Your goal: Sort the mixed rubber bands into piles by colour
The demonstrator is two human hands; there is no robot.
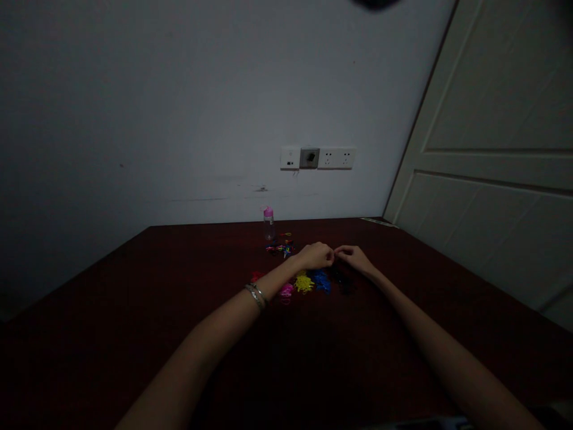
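Observation:
My left hand (317,255) reaches across the table with its fingers curled closed, just above the colored piles. Close beside it, my right hand (354,258) has thumb and fingertips pinched together. Whatever the fingers hold is too small and dark to make out. Below the hands lie piles of small rubber bands: yellow bands (304,282), blue bands (322,280), pink bands (286,291), red bands (256,276) and a dim black pile (341,279). Part of the red pile is behind my left forearm, which wears silvery bracelets (256,295).
A clear bottle with a pink lid (268,223) stands toward the wall. In front of it lies a heap of mixed colored bands (281,248). The dark red table (179,269) meets a wall with socket plates (335,158). A pale door (492,137) rises at right.

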